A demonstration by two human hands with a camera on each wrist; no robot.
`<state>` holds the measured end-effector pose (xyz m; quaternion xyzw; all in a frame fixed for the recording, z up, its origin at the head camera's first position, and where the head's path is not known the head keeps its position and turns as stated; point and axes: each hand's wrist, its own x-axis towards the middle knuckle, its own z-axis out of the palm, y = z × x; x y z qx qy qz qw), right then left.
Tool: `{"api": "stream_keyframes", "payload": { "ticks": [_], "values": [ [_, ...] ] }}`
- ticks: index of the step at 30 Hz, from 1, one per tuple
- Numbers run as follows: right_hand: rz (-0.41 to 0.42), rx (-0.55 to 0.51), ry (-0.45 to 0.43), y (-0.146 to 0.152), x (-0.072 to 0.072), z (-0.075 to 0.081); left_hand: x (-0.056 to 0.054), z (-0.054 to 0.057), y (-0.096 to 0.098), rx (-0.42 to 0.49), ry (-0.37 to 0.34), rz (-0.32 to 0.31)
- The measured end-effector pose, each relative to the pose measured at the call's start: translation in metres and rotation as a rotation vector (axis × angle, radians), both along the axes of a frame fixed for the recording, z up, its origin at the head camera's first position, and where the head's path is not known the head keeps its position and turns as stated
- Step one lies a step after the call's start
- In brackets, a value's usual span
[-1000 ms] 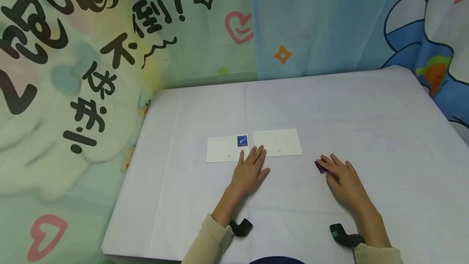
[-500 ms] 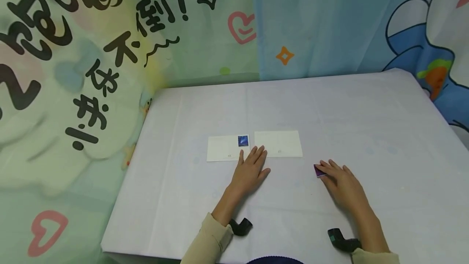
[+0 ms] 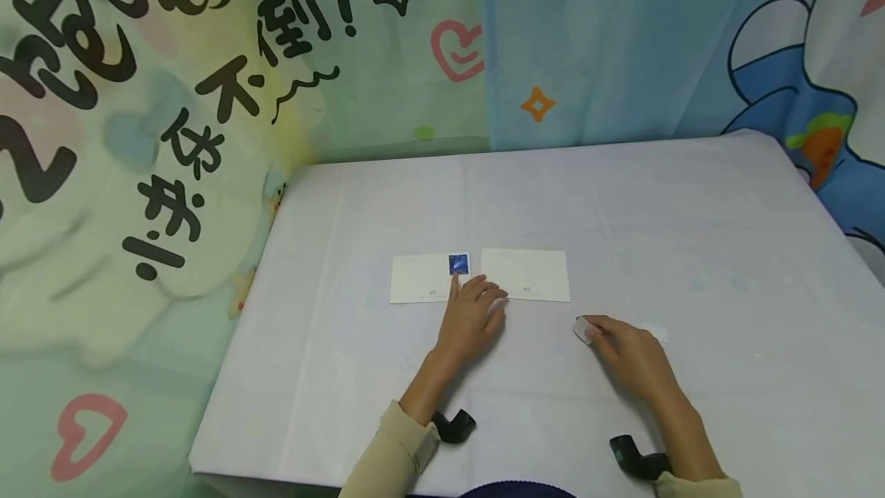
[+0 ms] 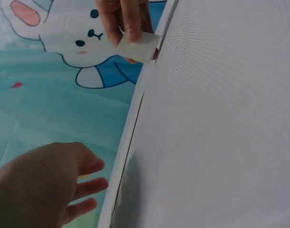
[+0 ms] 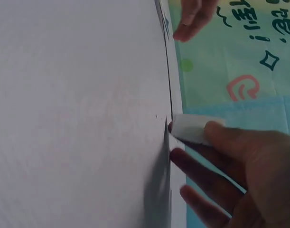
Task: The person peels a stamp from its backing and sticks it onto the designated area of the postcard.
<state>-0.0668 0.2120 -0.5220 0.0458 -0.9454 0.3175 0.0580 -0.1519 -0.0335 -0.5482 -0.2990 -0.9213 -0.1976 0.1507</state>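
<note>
Between thumb and fingers, my right hand (image 3: 632,358) pinches a small square stamp (image 3: 584,330), its pale back showing. In the right wrist view this stamp (image 5: 192,127) is held up above the tabletop, thumb across the pale side. My left hand (image 3: 467,323) lies by the near edges of two cream cards, fingers extended and slightly bent; whether it touches them I cannot tell. The left card (image 3: 418,280) carries a blue stamp (image 3: 459,264) at its upper right corner. A plain card (image 3: 528,273) lies just right of it, with tiny print near its lower edge.
A white cloth covers the table (image 3: 387,221). A faint pale slip (image 3: 655,331) lies just beyond my right hand. Printed curtains (image 3: 588,44) hang behind and to the left of the table. Black wrist devices (image 3: 454,427) are worn on both arms.
My right hand has moved left and a little nearer, and the stamp's purple face has turned to its pale back. The left fingers have bent slightly. A pale slip now shows beyond the right hand.
</note>
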Motion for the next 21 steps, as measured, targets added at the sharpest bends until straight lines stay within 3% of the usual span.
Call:
{"api": "stream_keyframes", "payload": {
  "ticks": [4, 9, 14, 21],
  "values": [
    [0.042, -0.114, -0.007, -0.014, 0.001, 0.005, 0.005, 0.005, 0.005, 0.095, -0.055, -0.05],
    [0.12, -0.31, -0.03, -0.03, 0.001, 0.018, 0.016, 0.016, 0.013, 0.26, -0.26, -0.139],
    [0.152, -0.373, 0.007, -0.038, -0.001, 0.035, 0.026, 0.03, 0.017, 0.376, -0.428, -0.208],
    [0.148, -0.396, 0.061, -0.045, -0.002, 0.058, 0.036, 0.047, 0.016, 0.44, -0.494, -0.31]
  ]
}}
